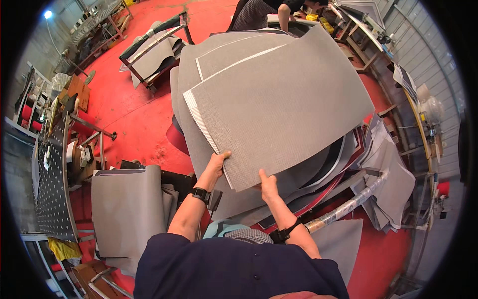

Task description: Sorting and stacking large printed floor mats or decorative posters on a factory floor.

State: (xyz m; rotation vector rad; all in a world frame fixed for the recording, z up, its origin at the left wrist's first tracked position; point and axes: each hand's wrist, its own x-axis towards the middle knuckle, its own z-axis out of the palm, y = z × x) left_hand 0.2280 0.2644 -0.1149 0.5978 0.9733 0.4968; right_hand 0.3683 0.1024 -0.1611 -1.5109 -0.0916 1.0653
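A thick stack of grey woven-looking sheets [289, 94] lies in front of me, its layered whitish edges showing along the left side. My left hand [217, 163] is closed on the stack's near left edge, thumb on top. At the near edge, a little to the right, my right hand [269, 184] grips the same stack with its thumb up and its fingers hidden beneath. Larger grey sheets [186, 107] lie under the stack and stick out to the left and at the far side. I cannot make out how many layers my hands hold.
Another person [256, 15] bends over the far side of the pile. A rack with grey sheets [154, 57] stands on the red floor [132, 119] at far left. More sheets [124, 209] lie near left. A plastic-wrapped bar [343, 207] and draped sheets [386, 174] are at right.
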